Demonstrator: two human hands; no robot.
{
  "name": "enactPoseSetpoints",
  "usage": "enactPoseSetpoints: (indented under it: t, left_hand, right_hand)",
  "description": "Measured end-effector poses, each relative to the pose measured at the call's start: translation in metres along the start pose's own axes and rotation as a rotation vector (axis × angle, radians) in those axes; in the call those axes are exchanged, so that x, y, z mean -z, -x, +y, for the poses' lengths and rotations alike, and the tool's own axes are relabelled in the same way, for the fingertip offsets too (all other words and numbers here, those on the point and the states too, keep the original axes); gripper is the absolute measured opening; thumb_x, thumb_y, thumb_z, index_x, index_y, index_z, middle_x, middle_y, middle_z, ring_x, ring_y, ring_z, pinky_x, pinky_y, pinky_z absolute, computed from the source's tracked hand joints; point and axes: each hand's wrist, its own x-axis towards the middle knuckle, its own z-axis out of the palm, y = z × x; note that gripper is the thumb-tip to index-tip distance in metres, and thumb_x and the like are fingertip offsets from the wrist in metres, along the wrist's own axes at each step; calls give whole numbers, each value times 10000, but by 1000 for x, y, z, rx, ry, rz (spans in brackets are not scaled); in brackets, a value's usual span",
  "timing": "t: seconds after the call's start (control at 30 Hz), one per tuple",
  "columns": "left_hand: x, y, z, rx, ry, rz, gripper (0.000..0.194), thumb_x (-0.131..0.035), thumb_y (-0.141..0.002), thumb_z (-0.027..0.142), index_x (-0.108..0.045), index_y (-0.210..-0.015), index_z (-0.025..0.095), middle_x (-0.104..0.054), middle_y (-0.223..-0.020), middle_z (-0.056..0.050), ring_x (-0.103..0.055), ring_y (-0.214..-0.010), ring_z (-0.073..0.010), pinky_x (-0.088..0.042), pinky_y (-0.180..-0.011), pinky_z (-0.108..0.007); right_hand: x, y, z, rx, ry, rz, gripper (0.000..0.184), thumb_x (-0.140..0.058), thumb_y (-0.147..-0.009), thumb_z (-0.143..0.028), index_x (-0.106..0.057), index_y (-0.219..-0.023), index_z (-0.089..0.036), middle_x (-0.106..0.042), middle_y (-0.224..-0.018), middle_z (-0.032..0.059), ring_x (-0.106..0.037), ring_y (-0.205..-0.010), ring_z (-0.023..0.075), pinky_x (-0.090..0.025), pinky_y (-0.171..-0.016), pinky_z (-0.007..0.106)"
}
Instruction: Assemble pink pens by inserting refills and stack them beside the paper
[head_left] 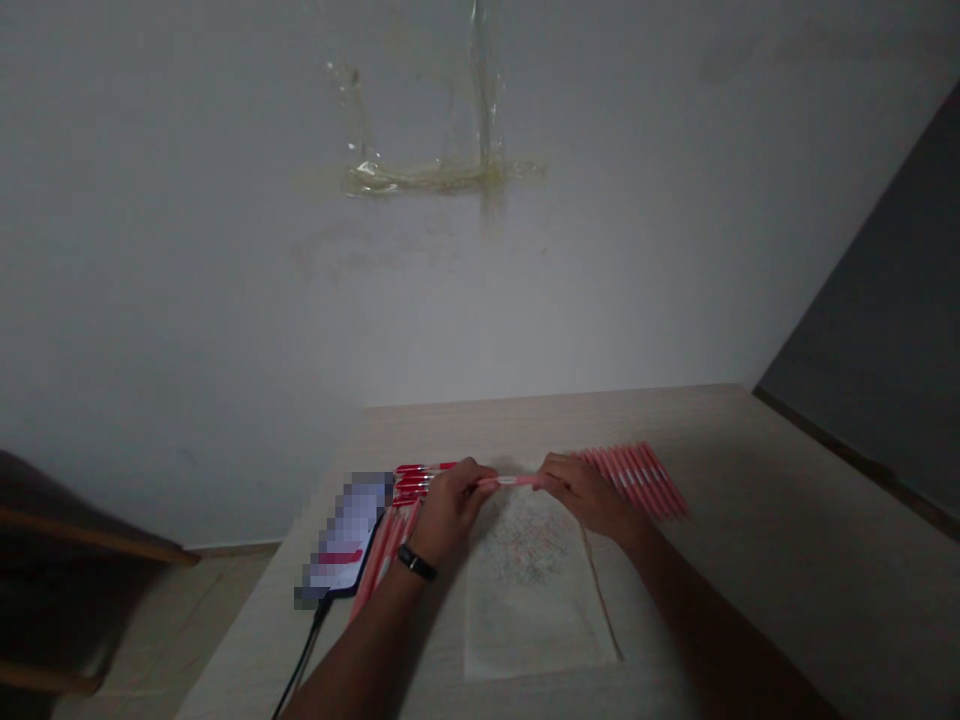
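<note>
A slim pink pen (508, 481) with a pale band at its middle is held level between my two hands. My left hand (452, 500) has its fingers closed on one end. The other end sits in the closed fingers of my right hand (581, 488). Below the pen lies a whitish sheet (540, 625) covered with fine dark and reddish specks or scribbles. Beside my right hand is a neat row of similar pink pens (641, 480). Behind my left hand are several red, shiny pen parts (411, 485), with long pink tubes (384, 550) partly hidden by my wrist.
A device with a blurred screen (351, 530) lies at the table's left, its black cable (304, 655) running over the near side. A thin brown strip (602, 600) follows the sheet's right edge. The pale wooden table (750, 600) meets a wall (637, 250) at the back.
</note>
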Motion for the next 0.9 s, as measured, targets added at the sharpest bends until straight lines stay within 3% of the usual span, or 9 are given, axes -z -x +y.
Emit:
enactPoseSetpoints:
  t: [0.13, 0.27, 0.37, 0.57, 0.73, 0.9]
  left_hand:
    - [2, 1, 2, -137, -83, 12, 286, -511, -985, 392, -717, -989, 194, -661, -887, -67, -587, -856, -191, -415, -771, -299]
    - [1, 3, 5, -179, -168, 13, 272, -515, -986, 376, -719, -1006, 199, -659, -855, -65, -582, -844, -196, -409, -765, -306]
    - [-2, 3, 9, -144, -197, 9, 281, -514, -983, 375, -730, -983, 197, -673, -840, -67, -594, -824, -200, -406, -747, -308]
    - [-13, 4, 13, 66, -57, -21, 350, -494, -981, 392, -738, -853, 176, -715, -772, -45, -633, -716, -177, -418, -678, -279]
    - [-14, 1, 8, 119, 23, 25, 317, -535, -949, 401, -740, -880, 170, -742, -838, -55, -658, -768, -192, -449, -692, -279]
    - [-13, 1, 7, 123, 21, 65, 307, -547, -936, 402, -749, -906, 174, -756, -887, -66, -668, -803, -199, -473, -728, -291]
  right_hand:
    - [2, 1, -6, 18, -2, -101, 377, -391, -1051, -435, -652, -926, -193, -623, -866, 15, -598, -827, 155, -401, -753, 262]
    - [-3, 2, -1, -11, 109, -173, 382, -386, -1054, -416, -650, -909, -182, -662, -878, 38, -610, -839, 174, -410, -761, 273]
    - [-6, 1, 6, -38, 297, -188, 330, -444, -1040, -365, -644, -863, -171, -683, -880, 58, -611, -861, 195, -397, -780, 294]
    - [-5, -3, 7, -32, 529, -149, 257, -564, -984, -378, -633, -834, -181, -687, -871, 58, -598, -858, 208, -362, -775, 312]
    - [-2, -1, 3, -47, 334, -5, 288, -559, -987, -403, -628, -818, -180, -660, -817, 34, -583, -802, 182, -361, -724, 289]
    - [-2, 1, 9, -63, 53, 55, 322, -427, -1037, -268, -638, -812, -177, -656, -798, 16, -600, -793, 156, -396, -758, 274]
